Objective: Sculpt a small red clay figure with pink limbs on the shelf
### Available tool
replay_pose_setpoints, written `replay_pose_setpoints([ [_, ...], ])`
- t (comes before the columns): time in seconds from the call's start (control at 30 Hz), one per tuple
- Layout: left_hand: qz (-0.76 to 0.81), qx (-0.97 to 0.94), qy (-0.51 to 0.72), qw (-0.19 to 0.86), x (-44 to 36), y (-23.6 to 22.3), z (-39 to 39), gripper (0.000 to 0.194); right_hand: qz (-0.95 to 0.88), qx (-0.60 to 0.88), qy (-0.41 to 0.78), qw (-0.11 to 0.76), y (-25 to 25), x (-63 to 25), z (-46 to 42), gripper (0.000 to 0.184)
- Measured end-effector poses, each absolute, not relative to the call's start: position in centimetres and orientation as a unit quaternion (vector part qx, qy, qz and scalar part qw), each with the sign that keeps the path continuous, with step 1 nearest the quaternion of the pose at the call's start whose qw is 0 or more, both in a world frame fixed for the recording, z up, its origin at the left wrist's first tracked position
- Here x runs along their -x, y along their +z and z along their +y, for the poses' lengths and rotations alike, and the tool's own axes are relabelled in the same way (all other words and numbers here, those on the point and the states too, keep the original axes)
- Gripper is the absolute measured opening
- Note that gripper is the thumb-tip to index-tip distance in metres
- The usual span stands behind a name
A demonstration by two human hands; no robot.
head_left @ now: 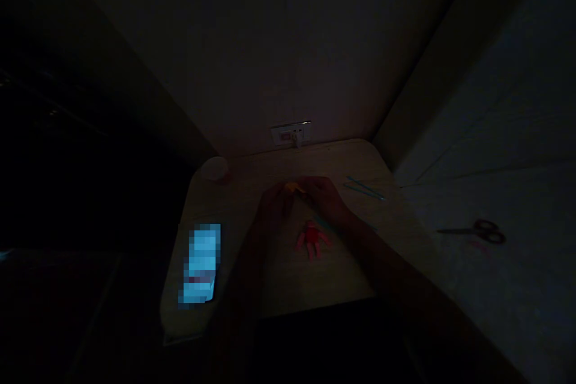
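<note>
The scene is very dark. My left hand [274, 207] and my right hand [324, 197] meet over the middle of a small pale table [252, 294]. Together they pinch a small yellow-orange piece [294, 188] between their fingertips. A small red figure with arms and legs [311, 240] lies flat on the table just in front of my right wrist. Both forearms reach in from the bottom of the view.
A lit phone screen [202, 264] lies at the table's left front. Thin blue-green sticks [365, 189] lie at the back right. A round pale container [216, 169] stands back left. A wall socket [291, 133] sits behind the table. Scissors [479, 231] lie on the bed at right.
</note>
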State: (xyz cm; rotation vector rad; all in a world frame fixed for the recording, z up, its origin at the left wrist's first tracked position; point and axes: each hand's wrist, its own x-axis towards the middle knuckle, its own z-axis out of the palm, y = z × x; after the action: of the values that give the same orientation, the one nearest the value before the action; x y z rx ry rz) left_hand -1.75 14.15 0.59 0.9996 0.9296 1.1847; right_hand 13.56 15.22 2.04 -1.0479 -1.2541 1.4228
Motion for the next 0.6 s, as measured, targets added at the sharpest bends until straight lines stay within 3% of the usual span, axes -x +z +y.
replay_pose_setpoints([
  [0.23,0.406,-0.431,0.51,0.624,1.8,0.0,14.3,0.058,-0.492,0.443,0.583,0.471,1.4,-13.5,15.5,0.047],
  [0.47,0.341,-0.418,0.531,0.654,2.0,0.4,14.4,0.053,-0.391,0.408,0.606,0.56,1.2,-13.6,15.9,0.044],
  [0.6,0.306,-0.389,0.55,0.672,2.1,1.1,14.3,0.045,-0.375,0.411,0.633,0.539,1.6,-14.1,16.2,0.048],
])
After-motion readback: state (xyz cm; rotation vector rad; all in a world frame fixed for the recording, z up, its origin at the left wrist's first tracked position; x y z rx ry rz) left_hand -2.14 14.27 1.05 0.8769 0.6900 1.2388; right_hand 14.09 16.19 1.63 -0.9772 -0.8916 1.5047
